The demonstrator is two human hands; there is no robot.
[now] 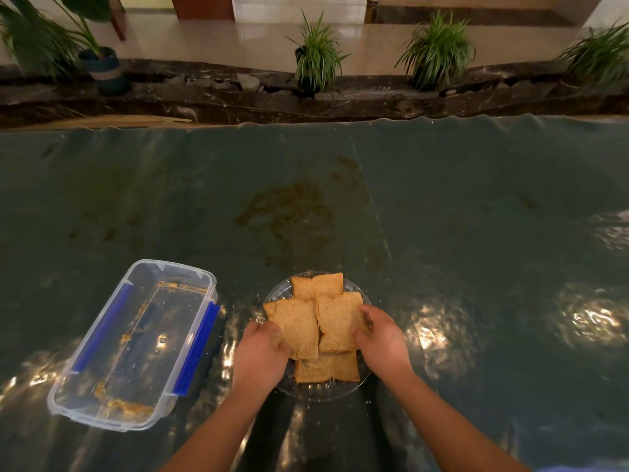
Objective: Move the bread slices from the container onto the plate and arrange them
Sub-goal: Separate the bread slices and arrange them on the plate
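Several brown bread slices lie overlapping on a clear glass plate near the table's front edge. My left hand grips the left edge of the left slice. My right hand holds the right edge of the right slice. Another slice lies at the far side of the plate and one at the near side. The clear plastic container with blue clips stands to the left of the plate and holds only crumbs.
A dark green plastic sheet covers the table, with a brown stain beyond the plate. Past the far edge runs a dark stone ledge with potted plants.
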